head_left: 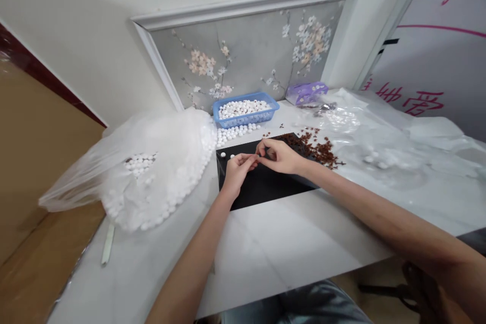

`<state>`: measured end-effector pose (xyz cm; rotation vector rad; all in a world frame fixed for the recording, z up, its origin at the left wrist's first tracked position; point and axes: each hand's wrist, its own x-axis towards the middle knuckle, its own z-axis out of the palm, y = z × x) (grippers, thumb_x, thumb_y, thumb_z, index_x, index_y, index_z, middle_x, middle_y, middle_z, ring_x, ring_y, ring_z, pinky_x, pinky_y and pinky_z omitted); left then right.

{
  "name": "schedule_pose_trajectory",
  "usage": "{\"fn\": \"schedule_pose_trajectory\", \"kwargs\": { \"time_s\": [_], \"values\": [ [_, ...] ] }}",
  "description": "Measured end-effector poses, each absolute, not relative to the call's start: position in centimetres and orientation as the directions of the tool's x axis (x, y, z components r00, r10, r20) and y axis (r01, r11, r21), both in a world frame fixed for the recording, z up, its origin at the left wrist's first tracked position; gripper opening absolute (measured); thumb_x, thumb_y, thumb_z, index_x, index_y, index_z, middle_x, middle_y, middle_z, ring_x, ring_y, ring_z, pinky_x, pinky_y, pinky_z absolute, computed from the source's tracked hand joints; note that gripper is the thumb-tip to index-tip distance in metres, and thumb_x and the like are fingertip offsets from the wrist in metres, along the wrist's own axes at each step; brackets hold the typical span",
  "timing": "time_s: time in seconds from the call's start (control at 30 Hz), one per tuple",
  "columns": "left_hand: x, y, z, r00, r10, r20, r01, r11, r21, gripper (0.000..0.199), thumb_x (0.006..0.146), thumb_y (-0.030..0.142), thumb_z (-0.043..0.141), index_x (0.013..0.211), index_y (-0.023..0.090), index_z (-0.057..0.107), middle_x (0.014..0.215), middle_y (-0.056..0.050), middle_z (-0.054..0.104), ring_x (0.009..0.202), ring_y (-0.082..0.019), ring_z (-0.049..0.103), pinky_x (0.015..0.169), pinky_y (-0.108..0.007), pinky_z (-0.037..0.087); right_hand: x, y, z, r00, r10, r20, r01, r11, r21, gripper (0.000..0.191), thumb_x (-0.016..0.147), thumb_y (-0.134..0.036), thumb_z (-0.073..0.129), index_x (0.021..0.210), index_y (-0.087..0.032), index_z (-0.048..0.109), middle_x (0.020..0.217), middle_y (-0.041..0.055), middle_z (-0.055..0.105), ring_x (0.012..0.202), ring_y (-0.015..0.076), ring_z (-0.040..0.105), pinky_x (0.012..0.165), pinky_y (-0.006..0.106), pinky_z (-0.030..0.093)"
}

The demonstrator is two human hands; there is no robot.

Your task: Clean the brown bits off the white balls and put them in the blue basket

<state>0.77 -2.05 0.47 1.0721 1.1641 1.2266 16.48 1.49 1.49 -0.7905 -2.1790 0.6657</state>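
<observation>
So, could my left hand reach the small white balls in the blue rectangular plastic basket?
Probably yes: the white balls show at the open top of the blue basket, and only low loose balls lie just in front. Your left hand, though, appears to touch your right hand.

Homelike room, with framed floral wall panel [248, 55]

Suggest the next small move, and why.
I'd probably steady the left hand and press lightly with the right hand: they meet, or nearly, over the black mat, near white balls. Anything pinched there is too small to make out; parting them might drop it.
</observation>
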Motion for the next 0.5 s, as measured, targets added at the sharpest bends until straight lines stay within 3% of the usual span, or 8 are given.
{"fn": "schedule_pose_trajectory", "kwargs": {
  "time_s": [0.1,0.2,0.27,0.33,0.4,0.5],
  "values": [
    [0.5,-1.9,0.5,-0.039,0.998,-0.052,-0.049,0.050,0.998,0.025,0.068,0.038,0.065,0.077,0.014,0.063,0.074,-0.004,0.065,0.065,-0.011,0.058,0.067,-0.025,0.045,16.0,3.9,2.1,-0.449,0.789,0.419,0.502,0.611,-0.612,0.012,0.074,-0.026,0.055,0.074,-0.019,0.045,0.069,-0.0021,0.052,0.049,0.0077,0.041,0.048,0.021,0.033],
    [-0.1,-2.0,0.4,-0.096,0.993,0.065,0.287,-0.035,0.957,0.022,0.071,0.038,0.060,0.073,0.016,0.060,0.067,-0.002,0.062,0.060,-0.012,0.056,0.061,-0.026,0.042,14.7,7.2,2.2,-0.255,0.897,0.362,0.754,0.419,-0.506,0.011,0.072,-0.026,0.058,0.078,-0.018,0.054,0.078,0.0024,0.057,0.070,0.0144,0.052,0.064,0.024,0.040],
    [-0.5,-2.2,0.5,-0.109,0.970,0.219,0.629,-0.103,0.770,0.017,0.074,0.035,0.056,0.071,0.019,0.058,0.062,-0.001,0.059,0.060,-0.014,0.055,0.059,-0.027,0.039,13.5,9.3,2.0,-0.202,0.927,0.315,0.803,0.341,-0.489,0.017,0.072,-0.024,0.058,0.087,-0.016,0.058,0.087,0.0065,0.060,0.080,0.0186,0.055,0.070,0.028,0.041],
    [-0.7,-2.5,0.6,-0.067,0.935,0.348,0.857,-0.125,0.500,0.013,0.077,0.031,0.052,0.072,0.020,0.058,0.065,-0.002,0.059,0.065,-0.017,0.056,0.060,-0.028,0.036,12.5,10.9,1.6,-0.183,0.941,0.284,0.817,0.306,-0.488,0.020,0.073,-0.023,0.057,0.091,-0.015,0.060,0.094,0.0097,0.061,0.088,0.0220,0.055,0.075,0.031,0.042],
    [-0.8,-2.8,0.8,-0.019,0.914,0.406,0.944,-0.117,0.308,0.014,0.079,0.029,0.048,0.076,0.020,0.058,0.073,-0.005,0.061,0.072,-0.020,0.057,0.060,-0.029,0.034,11.7,12.0,1.2,-0.173,0.952,0.254,0.823,0.281,-0.493,0.020,0.072,-0.022,0.058,0.090,-0.015,0.062,0.097,0.0113,0.062,0.093,0.0245,0.055,0.078,0.032,0.042],
    [-0.7,-3.0,1.0,0.008,0.907,0.421,0.980,-0.091,0.176,0.016,0.081,0.028,0.044,0.081,0.019,0.058,0.081,-0.008,0.062,0.079,-0.023,0.057,0.060,-0.031,0.034,11.3,12.6,0.8,-0.162,0.961,0.224,0.819,0.258,-0.513,0.016,0.070,-0.017,0.059,0.084,-0.014,0.064,0.096,0.0119,0.064,0.094,0.0260,0.056,0.079,0.033,0.043]
  ]
}}
